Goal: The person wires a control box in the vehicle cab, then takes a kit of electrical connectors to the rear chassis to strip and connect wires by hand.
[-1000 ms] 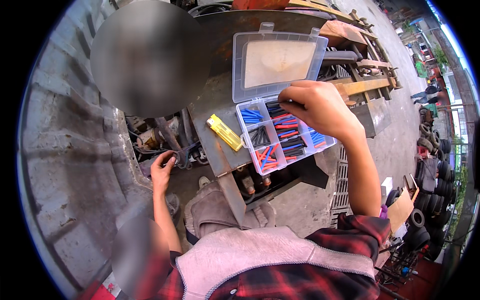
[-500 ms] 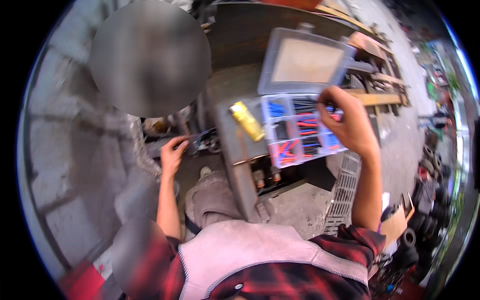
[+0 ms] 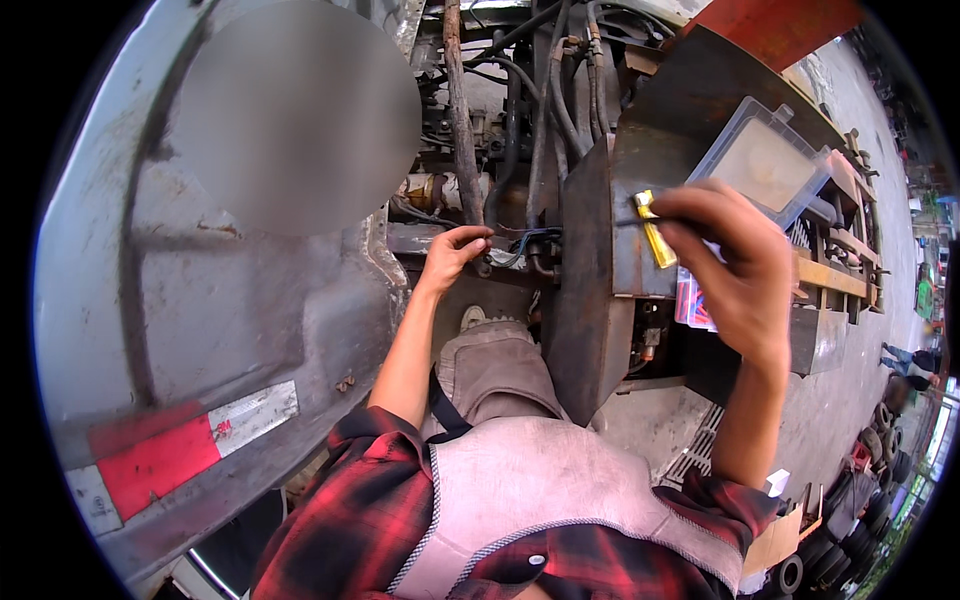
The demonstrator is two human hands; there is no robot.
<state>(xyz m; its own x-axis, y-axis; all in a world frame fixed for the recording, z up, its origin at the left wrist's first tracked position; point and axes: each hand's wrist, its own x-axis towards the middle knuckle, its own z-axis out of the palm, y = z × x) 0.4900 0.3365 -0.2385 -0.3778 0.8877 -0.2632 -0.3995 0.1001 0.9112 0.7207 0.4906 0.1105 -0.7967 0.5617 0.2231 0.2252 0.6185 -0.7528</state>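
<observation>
My left hand (image 3: 458, 258) is closed in a pinch on the end of a thin wire (image 3: 512, 231), which runs right to a small bundle of blue and dark wires (image 3: 543, 234). Over the steel ledge, my blurred right hand (image 3: 738, 268) is closed too, and a short dark tube (image 3: 652, 220) pokes out from its fingertips. Just behind those fingertips lies a slim yellow object (image 3: 660, 246) with a pale end. A clear compartment box (image 3: 686, 312) of coloured tubing pieces is mostly hidden by the right hand; its raised lid (image 3: 765, 160) shows beyond.
A grey vehicle panel (image 3: 220, 330) with a red and white strip fills the left. Hoses (image 3: 565, 100) and a brown bar (image 3: 460, 120) run ahead of me. A dark steel plate (image 3: 590, 290) stands between my hands. Wooden slats (image 3: 835, 275) and tyres (image 3: 880, 470) lie right.
My right hand has come left from the compartment box to above the yellow object, carrying the dark tube. My left hand stays pinched at the wires. The view has swung left.
</observation>
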